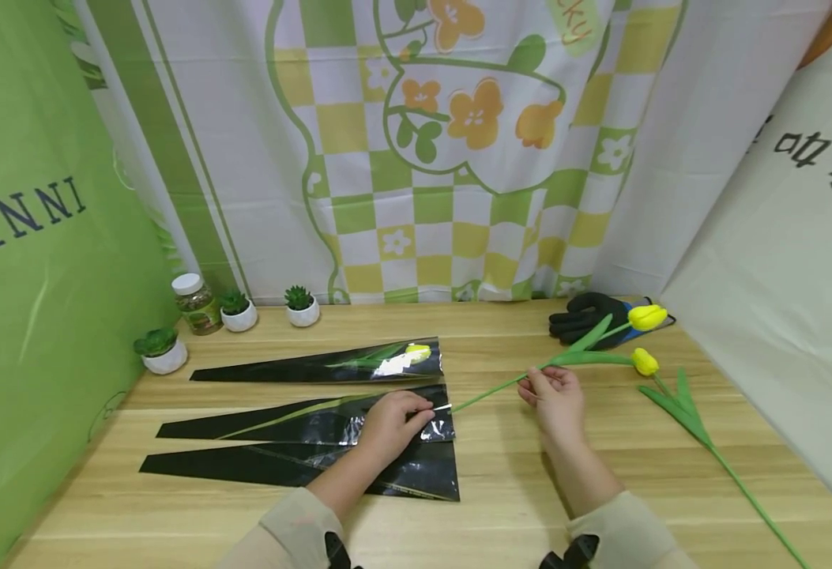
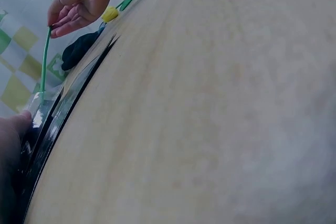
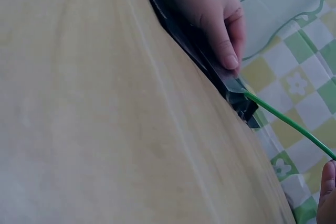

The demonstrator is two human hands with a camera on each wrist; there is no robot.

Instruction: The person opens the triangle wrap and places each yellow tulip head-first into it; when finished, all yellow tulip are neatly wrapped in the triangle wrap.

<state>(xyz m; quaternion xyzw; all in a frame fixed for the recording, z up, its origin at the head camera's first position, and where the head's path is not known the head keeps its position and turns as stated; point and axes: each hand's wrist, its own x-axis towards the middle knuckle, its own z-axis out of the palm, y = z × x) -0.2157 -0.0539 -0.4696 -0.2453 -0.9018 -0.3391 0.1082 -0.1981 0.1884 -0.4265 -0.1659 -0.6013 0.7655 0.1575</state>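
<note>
My right hand (image 1: 558, 401) pinches the green stem of a yellow artificial tulip (image 1: 495, 389) between thumb and fingers. The tulip's bloom points to the far right, and its stem end is at the wide mouth of the middle black flower sleeve (image 1: 284, 423). At that mouth, my left hand (image 1: 390, 423) pinches the sleeve's clear film edge, as the right wrist view shows with the thumb (image 3: 227, 53). Behind it lies another sleeve (image 1: 273, 369) with a yellow tulip (image 1: 419, 353) inside. A third black sleeve (image 1: 245, 466) lies nearest me, partly under my left forearm.
Another yellow tulip (image 1: 707, 442) lies along the right side of the wooden table (image 1: 501, 514). A black and blue glove (image 1: 586, 316) rests at the back right. Several small potted succulents (image 1: 303, 308) and a white-lidded jar (image 1: 198, 304) stand at the back left, before the curtain.
</note>
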